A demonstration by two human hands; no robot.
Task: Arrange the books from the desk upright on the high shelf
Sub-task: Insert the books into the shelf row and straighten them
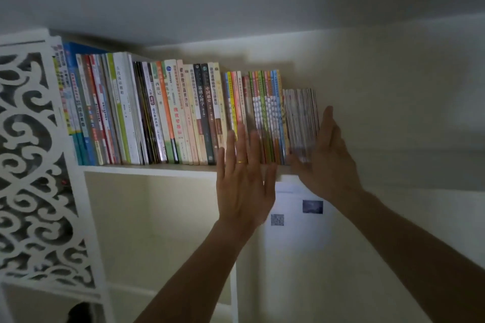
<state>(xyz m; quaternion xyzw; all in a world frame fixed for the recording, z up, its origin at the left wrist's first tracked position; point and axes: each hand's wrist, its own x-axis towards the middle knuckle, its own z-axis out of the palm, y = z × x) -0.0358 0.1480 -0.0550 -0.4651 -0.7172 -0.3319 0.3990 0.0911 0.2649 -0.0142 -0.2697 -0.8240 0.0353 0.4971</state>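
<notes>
A long row of colourful upright paperback books (168, 113) fills the high white wooden shelf (147, 169). Left hand (242, 186) flat, fingers straight, against the spines; right hand (329, 155) flat at the row's right end, gripping nothing.

White high shelf (147, 169) — books (168, 113) upright (spines out), packed row.

Both forearms are bare, with no sleeves in view. The left hand (242, 186) wears a plain gold ring (241, 162) on one finger. The right hand (331, 157) wears nothing visible.
</notes>
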